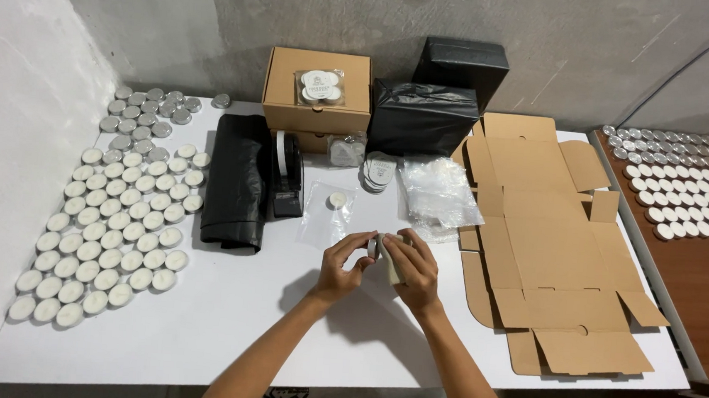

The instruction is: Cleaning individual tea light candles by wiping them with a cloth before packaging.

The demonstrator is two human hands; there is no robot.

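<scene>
Both hands were raised together above the white table (220, 331), near its front centre. The left hand (341, 265) had its fingers curled, thumb and fingertips pinching one end of a small pale packet (387, 261). The right hand (416, 270) gripped the other end, fingers folded over it. The packet sat between the two hands, held clear of the tabletop; its contents could not be made out.

Just behind the hands lay a clear bag (326, 214) with a single tealight (338, 199) on it. To the left of that stood a black tape dispenser (288, 176) beside a folded black plastic sheet (238, 181). Rows of white tealights (111, 232) covered the table's left part, with silver cups (146, 110) behind them.

At the back stood a closed cardboard box (316, 92) with a pack of round labels (321, 86) on top, and two black-wrapped parcels (423, 116). A stack of clear bags (438, 192) lay right of centre. Flat, unfolded carton blanks (551, 246) occupied the right side. A separate brown table (698, 281) to the right held more tealights (688, 189).
</scene>
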